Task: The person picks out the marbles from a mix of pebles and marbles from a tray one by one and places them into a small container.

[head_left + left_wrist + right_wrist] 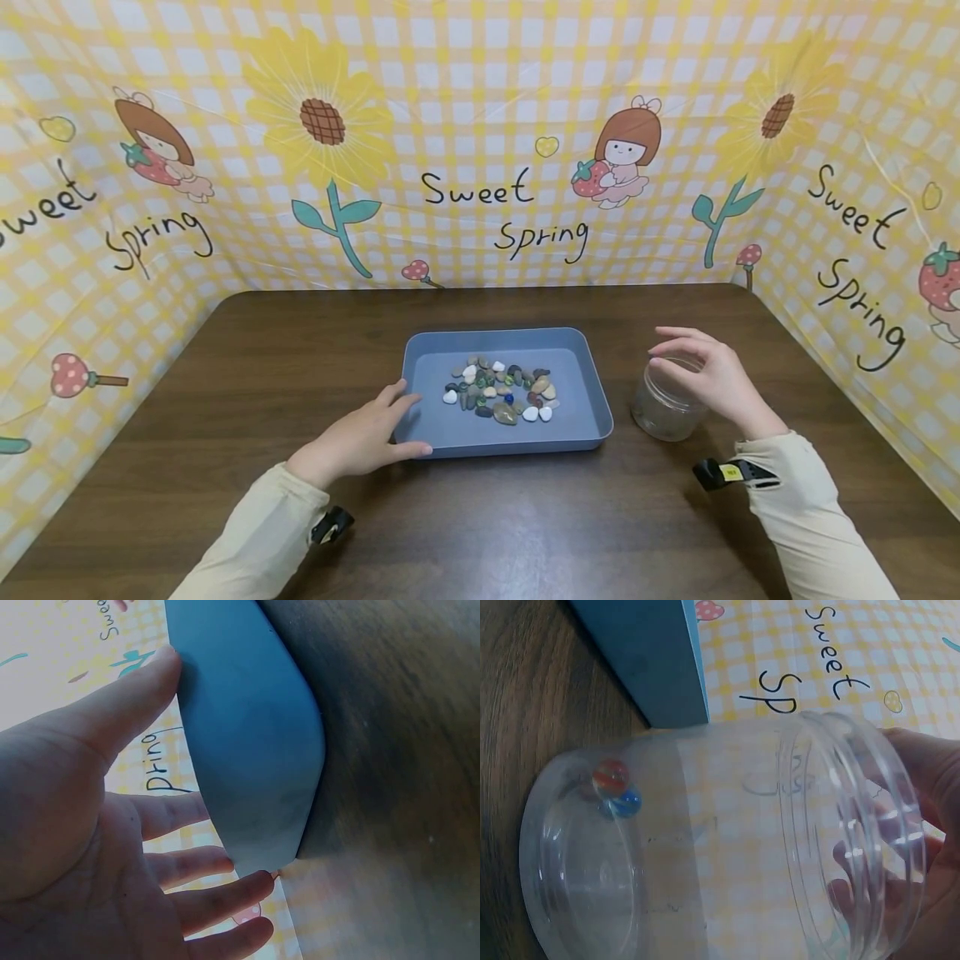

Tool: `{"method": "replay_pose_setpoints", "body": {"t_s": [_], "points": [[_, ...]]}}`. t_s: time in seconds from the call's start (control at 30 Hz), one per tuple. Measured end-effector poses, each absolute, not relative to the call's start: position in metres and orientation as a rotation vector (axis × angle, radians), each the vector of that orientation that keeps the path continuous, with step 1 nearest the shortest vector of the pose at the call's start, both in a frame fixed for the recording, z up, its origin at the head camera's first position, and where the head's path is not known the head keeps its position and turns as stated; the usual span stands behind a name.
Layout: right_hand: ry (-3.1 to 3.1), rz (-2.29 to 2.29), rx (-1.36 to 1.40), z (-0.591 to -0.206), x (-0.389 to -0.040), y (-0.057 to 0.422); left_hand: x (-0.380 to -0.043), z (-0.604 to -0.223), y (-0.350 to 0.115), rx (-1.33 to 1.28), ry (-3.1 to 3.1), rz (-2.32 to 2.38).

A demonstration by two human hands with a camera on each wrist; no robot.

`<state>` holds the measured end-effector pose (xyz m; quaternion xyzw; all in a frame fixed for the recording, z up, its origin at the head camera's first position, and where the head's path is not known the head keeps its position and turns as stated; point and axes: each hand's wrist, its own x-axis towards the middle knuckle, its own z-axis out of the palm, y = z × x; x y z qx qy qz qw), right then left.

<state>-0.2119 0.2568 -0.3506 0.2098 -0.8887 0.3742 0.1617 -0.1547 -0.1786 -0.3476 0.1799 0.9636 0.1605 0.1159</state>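
Observation:
A blue-grey tray point(581, 367) lies on the table, holding a spread of pebbles point(505, 413) in white, grey, green and tan. Among them shows a small dark blue marble point(509, 398). My left hand point(354, 435) is at the tray's left end, fingers spread and thumb near the front left corner. To the right stands a clear jar point(663, 418) without a lid. Over its mouth is my right hand point(716, 379), fingers extended, with nothing visible between them. A red-orange marble point(610, 777) and a blue marble point(626, 802) rest at the jar's bottom.
The brown wooden table point(480, 525) carries the tray and jar. Around its back and sides hangs a yellow checked cloth point(465, 108) printed with flowers and lettering. A black strap point(731, 473) sits on the right sleeve.

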Motion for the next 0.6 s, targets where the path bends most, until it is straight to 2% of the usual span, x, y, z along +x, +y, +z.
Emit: {"method": "replay_pose_setpoints", "body": {"t_s": [0.6], "points": [[-2.62,0.992,0.539,-0.3531,-0.2142,0.2631,-0.1532,-0.3459,-0.1781,0.523,2.818,0.482]]}}
